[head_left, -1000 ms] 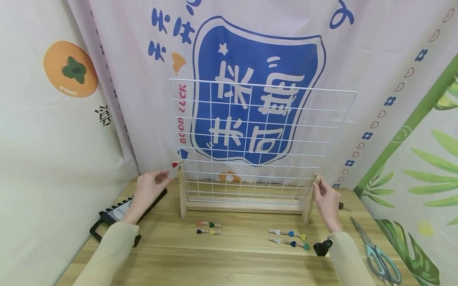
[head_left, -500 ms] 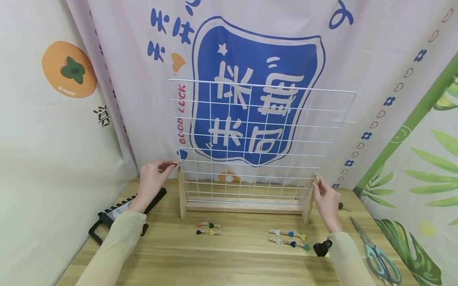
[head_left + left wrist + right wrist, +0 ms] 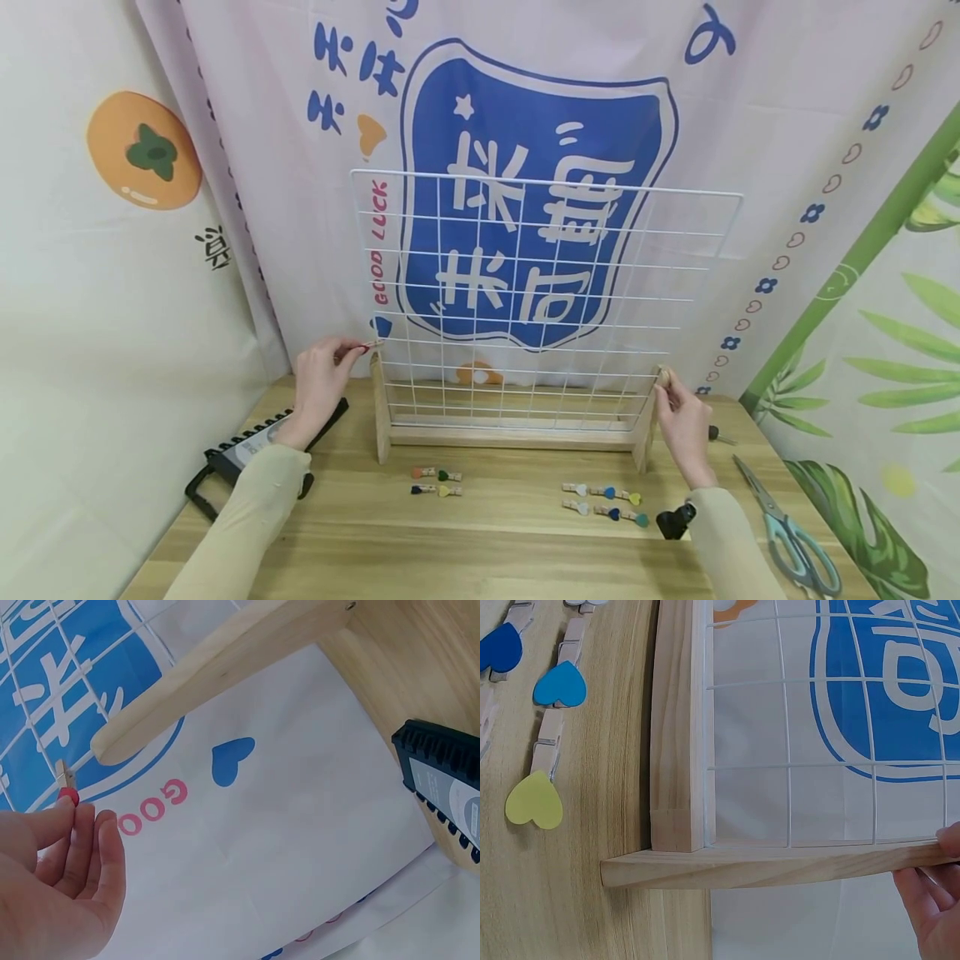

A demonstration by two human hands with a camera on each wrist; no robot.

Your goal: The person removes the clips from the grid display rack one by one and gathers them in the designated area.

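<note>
A white wire grid (image 3: 517, 283) stands in a wooden stand (image 3: 510, 437) on the table. My left hand (image 3: 321, 375) pinches a small wooden clothespin (image 3: 66, 777) by its red heart end, between thumb and fingertips. The clothespin's far end is at the grid's left edge, just above the left wooden upright (image 3: 217, 671); whether it grips the wire is too small to tell. My right hand (image 3: 684, 421) holds the top of the right wooden upright (image 3: 780, 868) between thumb and fingers. In the right wrist view only part of that hand shows, at the right edge.
Several heart clothespins lie before the stand, among them a yellow heart clothespin (image 3: 536, 799) and an orange heart clothespin (image 3: 423, 473). Scissors (image 3: 791, 533) and a small black object (image 3: 677, 522) lie at the right. A black-framed object (image 3: 247, 446) lies under my left forearm. A printed curtain hangs behind.
My left hand has moved right and slightly up to the red heart clothespin at the grid's edge, and its fingers have closed on it. My right hand stays on the upright.
</note>
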